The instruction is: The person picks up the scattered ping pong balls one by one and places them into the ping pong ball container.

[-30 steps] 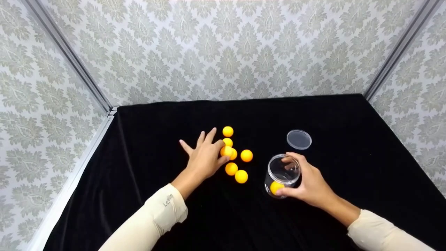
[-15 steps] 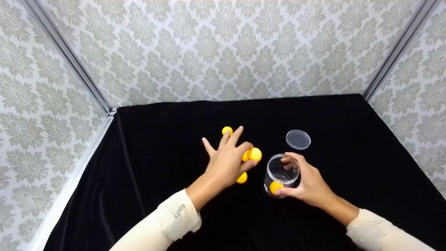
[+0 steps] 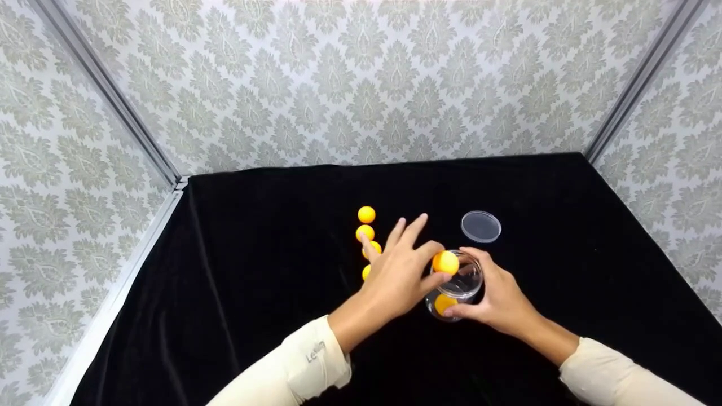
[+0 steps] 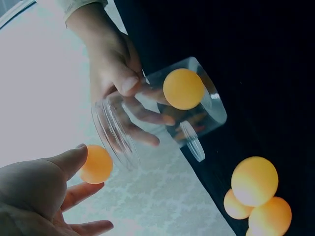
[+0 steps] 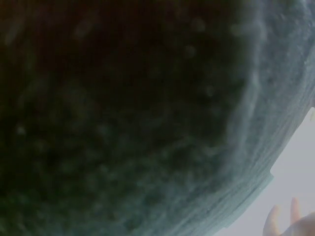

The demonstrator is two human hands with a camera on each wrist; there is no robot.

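Between its thumb and forefinger my left hand [image 3: 395,279] pinches an orange ping-pong ball [image 3: 446,263], over the mouth of a clear jar [image 3: 469,283]. The left wrist view has this pinched ball [image 4: 96,164] just outside the jar's rim. My right hand [image 3: 505,299] grips the jar from its right side, and one orange ball [image 4: 183,89] lies inside at the bottom. Left of the jar, several more ping-pong balls [image 3: 366,214] rest on the black cloth, some partly hidden behind my left hand.
A clear round lid [image 3: 481,226] lies flat behind the jar. Black cloth [image 3: 271,225] covers the table, with patterned walls [image 3: 366,84] at the back and sides. Dark, blurred cloth [image 5: 123,123] fills most of the right wrist view, with fingertips at its lower right corner.
My left hand has carried the pinched ball rightward from the group of balls to the jar's mouth. The right hand and jar have stayed nearly in place.
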